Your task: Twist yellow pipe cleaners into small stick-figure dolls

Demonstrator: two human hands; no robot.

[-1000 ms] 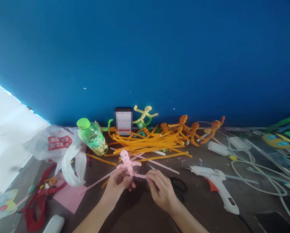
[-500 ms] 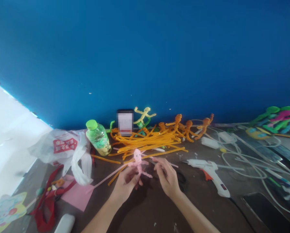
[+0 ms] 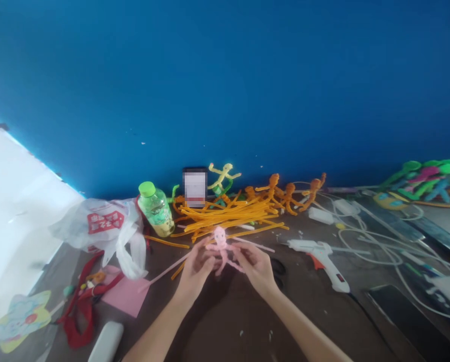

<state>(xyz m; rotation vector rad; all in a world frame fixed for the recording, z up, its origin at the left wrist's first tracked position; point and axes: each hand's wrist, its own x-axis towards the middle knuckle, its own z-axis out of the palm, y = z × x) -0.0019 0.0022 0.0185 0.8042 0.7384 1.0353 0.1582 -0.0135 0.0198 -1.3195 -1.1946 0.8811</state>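
A pink pipe-cleaner figure (image 3: 220, 241) with a round head, arms and legs is held upright between my two hands. My left hand (image 3: 198, 264) pinches it at its left side, thumb and fingers closed. On the other side, my right hand (image 3: 255, 264) has its fingertips closed on the figure's arm. Just behind lies a pile of orange pipe cleaners (image 3: 228, 213). Dark scissor handles (image 3: 278, 271) show beside my right hand, partly hidden by it. A loose pink pipe cleaner (image 3: 164, 271) runs out to the left of my left hand.
A green-capped bottle (image 3: 157, 211) and a plastic bag (image 3: 92, 221) stand at left, near pink paper (image 3: 128, 296). Orange figures (image 3: 273, 188) and a yellow figure (image 3: 222, 176) are by the blue wall. A glue gun (image 3: 325, 256), cables (image 3: 360, 236) and a phone (image 3: 409, 322) lie at right.
My right hand has moved in to the left and now grips the pink figure, where before it was apart from it. The figure has shifted slightly right, and the view has turned a little.
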